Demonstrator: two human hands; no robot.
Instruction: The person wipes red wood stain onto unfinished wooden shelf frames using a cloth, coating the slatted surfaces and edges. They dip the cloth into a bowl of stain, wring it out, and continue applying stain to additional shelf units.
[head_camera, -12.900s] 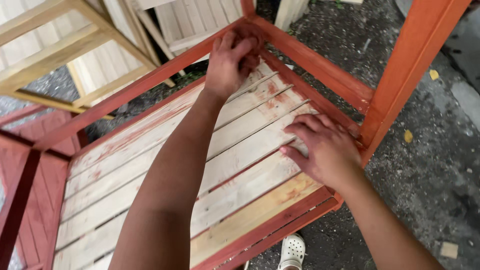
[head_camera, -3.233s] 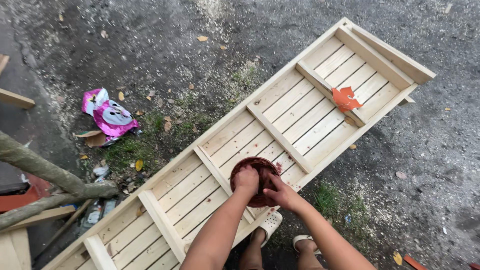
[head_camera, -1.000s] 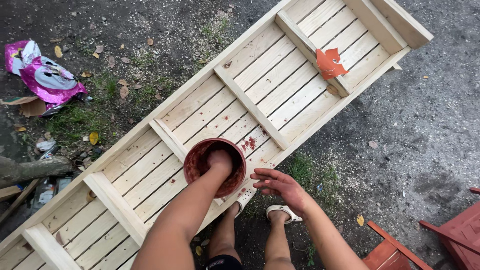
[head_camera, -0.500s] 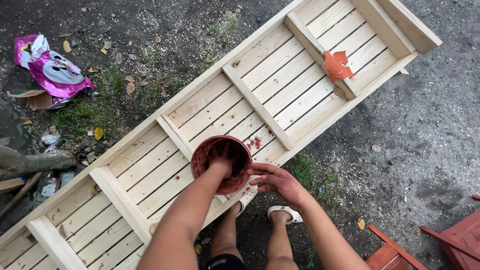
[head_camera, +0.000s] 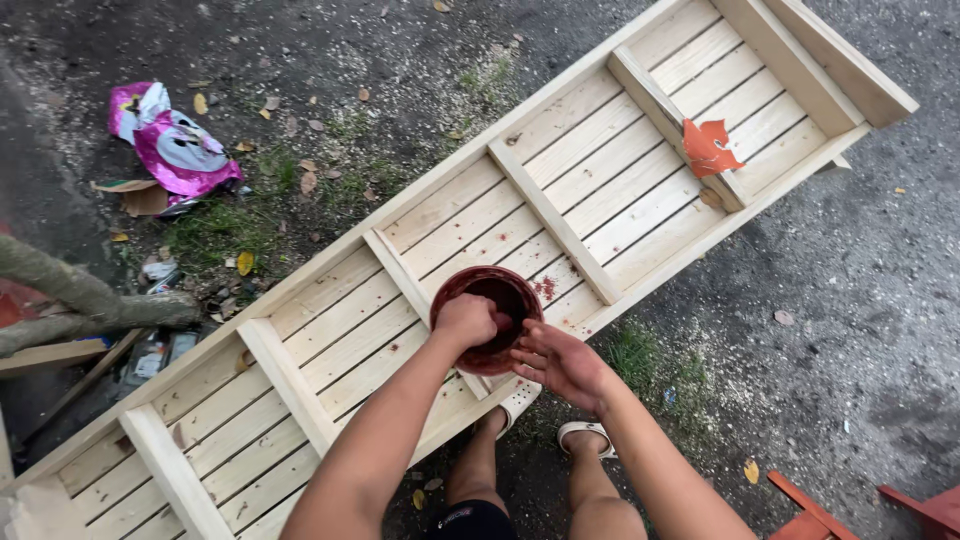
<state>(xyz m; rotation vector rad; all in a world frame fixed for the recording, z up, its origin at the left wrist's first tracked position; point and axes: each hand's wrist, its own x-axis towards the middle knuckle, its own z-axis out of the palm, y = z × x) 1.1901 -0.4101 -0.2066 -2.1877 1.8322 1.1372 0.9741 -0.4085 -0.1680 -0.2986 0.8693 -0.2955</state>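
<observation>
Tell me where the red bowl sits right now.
The red bowl sits mid-frame on the slatted wooden frame, near its edge closest to the person, between the left hand and right hand.

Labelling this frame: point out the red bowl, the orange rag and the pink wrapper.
red bowl (head_camera: 478, 280), head view, on its far rim.
orange rag (head_camera: 708, 148), head view, on the middle of the cloth.
pink wrapper (head_camera: 175, 150), head view, on its crumpled middle.
</observation>
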